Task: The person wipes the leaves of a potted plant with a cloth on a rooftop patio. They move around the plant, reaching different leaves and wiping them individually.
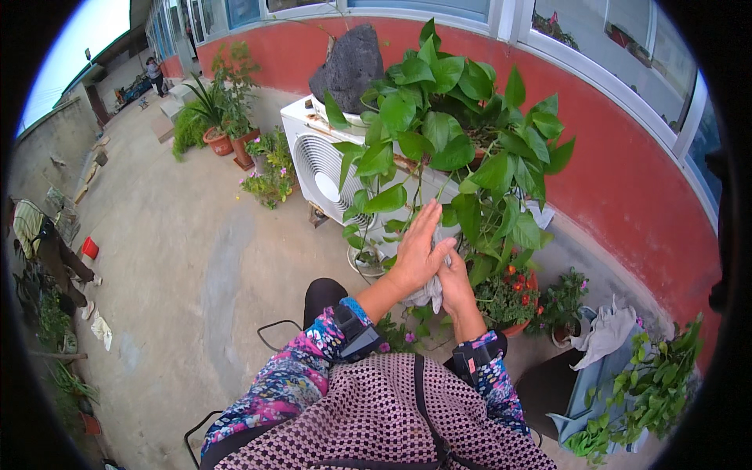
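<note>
My left hand [412,254] and my right hand [456,286] are pressed together, palm towards palm, in front of me. A crumpled light grey cloth [433,294] is caught between them, its lower end hanging out below the palms. It may be a glove; the hands hide much of it. The fingers of the left hand point up and reach the hanging leaves of a pothos plant [437,126]. That plant trails over a white air-conditioner outdoor unit [302,126] just beyond my hands.
A dark porous rock [351,67] stands on the unit. Red-flowered potted plants [511,296] are at right, near a bluish container [599,388] with a pale cloth [608,330] over its edge. One person bends at far left beside a red bucket [90,248]; another stands in the distance.
</note>
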### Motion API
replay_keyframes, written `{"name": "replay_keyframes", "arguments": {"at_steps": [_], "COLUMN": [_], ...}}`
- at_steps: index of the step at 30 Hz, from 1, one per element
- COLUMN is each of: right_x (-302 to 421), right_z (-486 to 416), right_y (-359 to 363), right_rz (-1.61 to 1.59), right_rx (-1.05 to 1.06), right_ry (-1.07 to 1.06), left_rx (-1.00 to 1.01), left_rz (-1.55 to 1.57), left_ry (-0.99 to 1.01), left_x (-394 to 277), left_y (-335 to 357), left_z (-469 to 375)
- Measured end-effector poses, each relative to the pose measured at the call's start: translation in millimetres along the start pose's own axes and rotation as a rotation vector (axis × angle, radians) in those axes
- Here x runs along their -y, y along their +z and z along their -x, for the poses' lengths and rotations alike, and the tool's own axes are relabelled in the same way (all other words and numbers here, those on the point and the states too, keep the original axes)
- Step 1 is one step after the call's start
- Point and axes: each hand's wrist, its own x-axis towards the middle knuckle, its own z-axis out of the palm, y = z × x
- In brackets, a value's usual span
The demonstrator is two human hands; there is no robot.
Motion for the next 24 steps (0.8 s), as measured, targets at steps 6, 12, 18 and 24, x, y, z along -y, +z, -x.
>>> {"name": "replay_keyframes", "arguments": {"at_steps": [6, 12, 18, 24], "right_x": [-1.7, -7.9, 0.8, 35.4], "right_z": [10.3, 20.9, 35.6, 56.4], "right_y": [0.6, -3.8, -10.6, -14.7], "right_rz": [-0.004, 0.015, 0.178, 0.245], "right_rx": [-0.005, 0.067, 0.184, 0.296], "right_ry": [0.049, 0.071, 0.082, 0.090], "left_rx": [0.014, 0.030, 0.051, -0.022], "left_rz": [-0.018, -0.090, 0.086, 0.360], "left_ry": [0.028, 0.082, 0.090, -0.004], "left_x": [-10.7, -18.2, -18.5, -3.2], "left_y": [-6.4, -10.1, -22.5, -48.5], "left_z": [1.5, 15.0, 32.9, 47.2]}}
